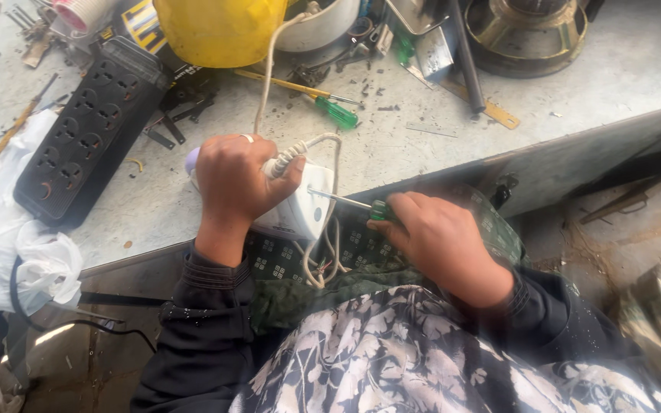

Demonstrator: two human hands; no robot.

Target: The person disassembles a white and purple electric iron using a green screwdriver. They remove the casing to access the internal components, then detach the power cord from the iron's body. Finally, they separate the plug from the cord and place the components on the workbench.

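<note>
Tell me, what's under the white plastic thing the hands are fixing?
Under the white appliance you can see white cord loops hanging over green patterned cloth. The left hand covers its top; its underside is hidden.

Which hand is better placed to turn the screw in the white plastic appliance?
The right hand, probably. It already grips the green-handled screwdriver, whose thin metal shaft points into the white plastic appliance. The left hand is occupied: it clamps the appliance and its coiled white cord at the table edge.
</note>
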